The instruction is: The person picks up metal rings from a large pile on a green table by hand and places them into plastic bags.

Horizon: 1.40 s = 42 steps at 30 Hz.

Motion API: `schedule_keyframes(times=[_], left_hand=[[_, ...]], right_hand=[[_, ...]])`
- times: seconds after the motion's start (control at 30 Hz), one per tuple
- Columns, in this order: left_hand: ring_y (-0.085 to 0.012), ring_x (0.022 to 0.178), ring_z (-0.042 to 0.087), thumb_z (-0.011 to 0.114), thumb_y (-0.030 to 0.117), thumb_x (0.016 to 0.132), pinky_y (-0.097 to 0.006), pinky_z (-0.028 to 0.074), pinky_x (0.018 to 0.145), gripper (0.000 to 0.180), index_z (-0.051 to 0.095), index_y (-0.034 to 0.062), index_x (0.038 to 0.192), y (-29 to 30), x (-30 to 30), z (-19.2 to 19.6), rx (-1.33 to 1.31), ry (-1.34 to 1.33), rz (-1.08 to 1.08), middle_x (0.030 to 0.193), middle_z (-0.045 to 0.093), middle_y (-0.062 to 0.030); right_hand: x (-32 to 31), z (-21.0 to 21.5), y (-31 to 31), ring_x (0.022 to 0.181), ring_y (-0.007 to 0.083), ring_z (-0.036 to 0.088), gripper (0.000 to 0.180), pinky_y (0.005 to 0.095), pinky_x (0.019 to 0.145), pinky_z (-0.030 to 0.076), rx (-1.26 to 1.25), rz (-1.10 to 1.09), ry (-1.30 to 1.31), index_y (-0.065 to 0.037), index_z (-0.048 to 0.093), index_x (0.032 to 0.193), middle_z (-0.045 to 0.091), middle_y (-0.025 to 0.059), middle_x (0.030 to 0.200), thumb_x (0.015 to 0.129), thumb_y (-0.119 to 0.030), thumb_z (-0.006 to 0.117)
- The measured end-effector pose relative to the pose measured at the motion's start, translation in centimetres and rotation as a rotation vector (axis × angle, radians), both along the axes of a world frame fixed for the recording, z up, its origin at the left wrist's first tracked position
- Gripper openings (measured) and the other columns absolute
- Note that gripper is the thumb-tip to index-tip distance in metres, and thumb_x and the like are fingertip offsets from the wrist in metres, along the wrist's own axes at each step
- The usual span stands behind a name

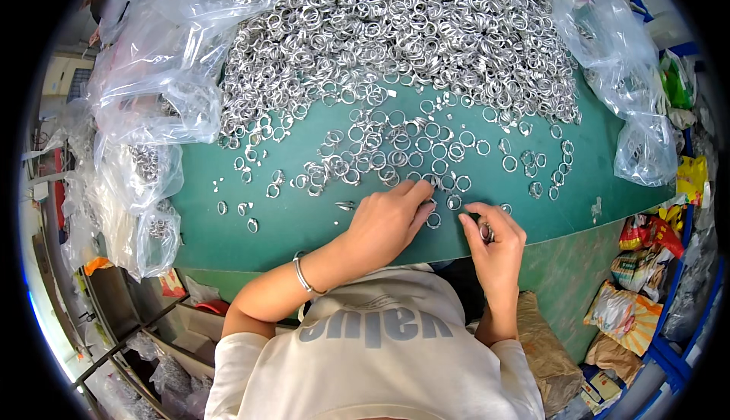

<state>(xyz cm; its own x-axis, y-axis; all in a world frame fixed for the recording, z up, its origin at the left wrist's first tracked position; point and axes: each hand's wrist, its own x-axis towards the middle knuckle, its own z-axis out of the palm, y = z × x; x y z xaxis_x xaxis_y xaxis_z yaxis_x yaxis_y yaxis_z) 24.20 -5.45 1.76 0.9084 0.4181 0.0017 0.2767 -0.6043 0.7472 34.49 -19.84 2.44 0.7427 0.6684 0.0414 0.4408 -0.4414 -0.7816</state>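
Observation:
My left hand (389,221), with a bangle (302,272) on its wrist, reaches over the near side of the loose silver rings (399,146). Its thumb and fingers are closed on a ring, mostly hidden by the fingertips. Just below them a single ring (433,221) lies on the green tabletop (296,218). Held a little to the right, my right hand (499,249) has its fingers curled round a few silver rings (487,231). Its thumb and forefinger point toward the left hand, with another ring (454,202) lying near them.
A large heap of silver rings (403,32) covers the table's far side. Clear plastic bags (163,100) crowd the left edge, some holding rings; another plastic bag (646,146) hangs at the right. Below right stand a brown paper sack (544,351) and coloured packets (623,317) on a blue rack.

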Motion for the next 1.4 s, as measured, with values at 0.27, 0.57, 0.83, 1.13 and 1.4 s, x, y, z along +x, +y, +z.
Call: schedule_keyframes(times=[0.27,0.57,0.83,1.13,1.4], left_hand=[[-0.0171,0.052,0.053,0.054,0.004,0.082,-0.032,0.041,0.045,0.012,0.054,0.0043,0.095,1.1,-0.5,-1.3,-0.106,-0.073,-0.091,0.077,0.058,-0.007],[-0.009,0.057,0.048,0.063,0.007,0.078,-0.019,0.03,0.04,0.007,0.059,0.002,0.082,1.3,-1.0,1.4,-1.294,0.18,0.1,0.075,0.059,-0.0043],[-0.0293,0.065,0.057,0.069,0.009,0.073,-0.034,0.046,0.058,0.022,0.059,0.001,0.091,-1.7,-0.7,0.2,-0.151,0.054,-0.036,0.083,0.059,-0.0117],[-0.0279,0.061,0.055,0.068,0.006,0.074,-0.033,0.045,0.057,0.021,0.061,0.0038,0.094,-1.4,-0.9,-0.3,-0.212,0.039,-0.048,0.08,0.058,-0.0117],[-0.0085,0.058,0.053,0.061,0.007,0.084,-0.018,0.032,0.039,0.011,0.061,-0.0013,0.091,1.1,-1.5,0.8,-1.165,0.109,0.255,0.077,0.061,-0.0068]], right_hand=[[-1.8,-1.1,1.3,0.05,0.022,0.054,0.009,0.0339,0.046,0.041,-0.1,0.148,-0.148,-0.006,0.061,0.079,0.057,0.0059,0.067,0.074,-0.009,0.068],[0.4,-0.5,-0.5,0.051,0.0196,0.053,0.007,0.0286,0.047,0.041,0.069,-0.034,0.109,0.0,0.061,0.084,0.059,0.0107,0.067,0.078,-0.002,0.064],[0.1,-0.9,0.3,0.046,0.0188,0.05,0.014,0.0306,0.044,0.038,-0.034,-0.058,-0.11,-0.004,0.062,0.088,0.055,0.0082,0.061,0.076,-0.006,0.068],[0.4,-0.3,-0.6,0.046,0.0195,0.051,0.015,0.0304,0.044,0.039,-0.023,-0.032,0.024,-0.005,0.063,0.089,0.057,0.0085,0.064,0.075,-0.006,0.068],[-0.7,-0.6,-0.1,0.057,0.0224,0.056,0.016,0.0341,0.048,0.042,-0.133,0.375,-0.158,-0.011,0.062,0.088,0.054,0.0033,0.071,0.073,-0.014,0.068]])
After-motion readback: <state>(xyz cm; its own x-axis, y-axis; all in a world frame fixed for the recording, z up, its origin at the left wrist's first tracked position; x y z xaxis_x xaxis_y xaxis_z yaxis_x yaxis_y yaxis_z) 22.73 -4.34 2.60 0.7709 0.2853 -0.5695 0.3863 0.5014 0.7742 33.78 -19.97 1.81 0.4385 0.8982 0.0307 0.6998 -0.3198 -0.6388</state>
